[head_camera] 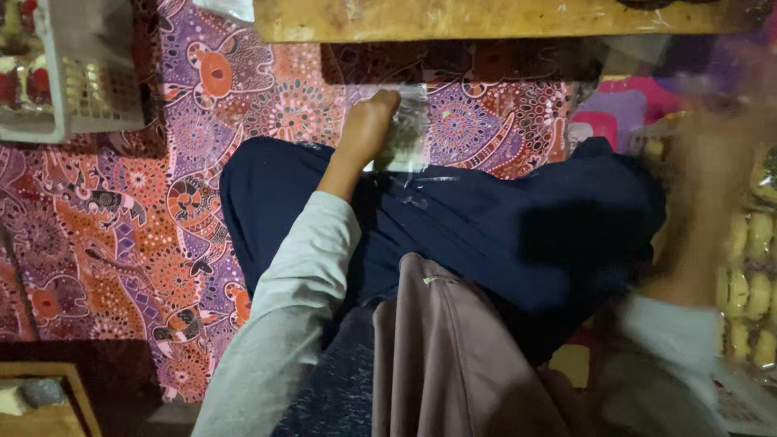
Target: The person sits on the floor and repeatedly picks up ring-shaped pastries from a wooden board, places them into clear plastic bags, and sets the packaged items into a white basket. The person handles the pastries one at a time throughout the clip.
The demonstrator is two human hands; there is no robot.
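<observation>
Head view, nearest first: my left hand has its grip closed on a clear plastic bag, pinning it against my dark trouser knee, I judge to keep the flimsy film flat. Right of that grip, my right hand is a blur by the pale biscuits; I cannot tell its grip. Beyond the grip lie the patterned mat, a cut-off white basket and a wooden bench.

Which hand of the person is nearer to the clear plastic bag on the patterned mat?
Left. The left hand rests on the clear plastic bag, touching it. The right hand, blurred, is far off at the other side, near the pale round biscuits.
</observation>
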